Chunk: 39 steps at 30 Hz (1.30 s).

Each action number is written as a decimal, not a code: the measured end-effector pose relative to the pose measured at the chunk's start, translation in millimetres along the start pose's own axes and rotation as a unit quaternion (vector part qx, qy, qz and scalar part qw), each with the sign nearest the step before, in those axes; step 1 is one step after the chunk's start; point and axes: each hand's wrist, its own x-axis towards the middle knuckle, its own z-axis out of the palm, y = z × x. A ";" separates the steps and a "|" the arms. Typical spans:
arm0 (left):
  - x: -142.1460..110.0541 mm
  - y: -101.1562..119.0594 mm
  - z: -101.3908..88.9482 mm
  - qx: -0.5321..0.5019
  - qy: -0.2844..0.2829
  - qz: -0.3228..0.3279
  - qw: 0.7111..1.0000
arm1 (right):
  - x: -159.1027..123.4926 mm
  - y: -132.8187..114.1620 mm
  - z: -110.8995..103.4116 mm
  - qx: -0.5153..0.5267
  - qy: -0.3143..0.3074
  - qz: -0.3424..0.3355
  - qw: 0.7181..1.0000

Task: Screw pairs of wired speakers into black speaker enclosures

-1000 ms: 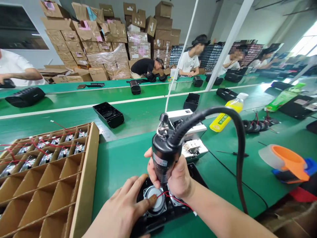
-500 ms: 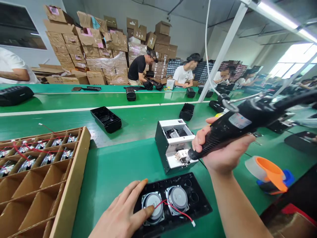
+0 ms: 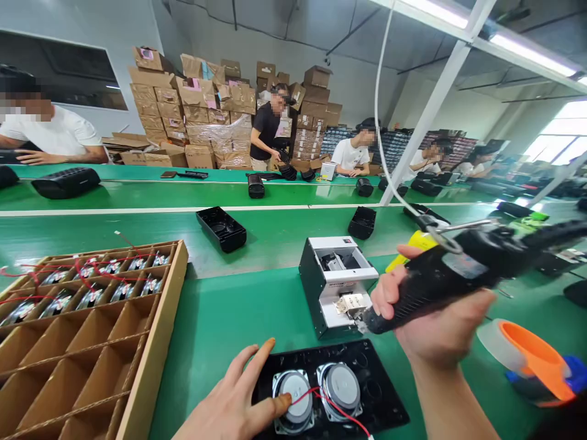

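Grips a black electric screwdriver (image 3: 428, 287) in the right hand (image 3: 438, 327), with fingers and palm wrapped round the barrel; aims it tip down and to the left, with its long axis slanting up rightward from tip to cable (image 3: 557, 238); holds it raised above the green bench (image 3: 220, 318), before a white-and-black box machine (image 3: 316, 305), with the tip at the metal parts (image 3: 353, 304) of the machine's lower front; cannot tell, for the blur, whether in contact there; spreads the left hand (image 3: 238, 394) over the left end of a flat black panel (image 3: 387, 403), with the thumb on the back of the left speaker (image 3: 300, 412) and the fingers fanned out by the panel's far left corner; has that panel on the bench near the machine, with its long axis running left to right; has the right speaker (image 3: 342, 386) just beside the left one, both with round grey backs facing up, and red wires (image 3: 335, 408) crossing over to trail toward a white plug (image 3: 370, 437) at the near right; has a cardboard tray (image 3: 158, 360) to the left, with more speakers (image 3: 92, 296) in its two far rows, and to the right an orange-and-blue tape dispenser (image 3: 536, 351)
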 end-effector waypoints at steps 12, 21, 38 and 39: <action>20.4 32.9 -73.9 -0.110 -0.201 -0.091 0.969 | -38.3 -5.0 87.4 0.152 -0.092 0.104 0.979; 17.3 36.3 -84.4 -0.121 -0.201 -0.081 0.969 | -62.3 34.2 98.6 0.151 -0.179 0.149 0.961; 16.1 35.6 -83.3 -0.118 -0.172 -0.064 0.976 | -66.2 38.6 101.1 0.140 -0.163 0.170 0.962; 15.7 35.4 -82.7 -0.120 -0.170 -0.063 0.976 | -66.3 39.1 100.7 0.141 -0.165 0.171 0.961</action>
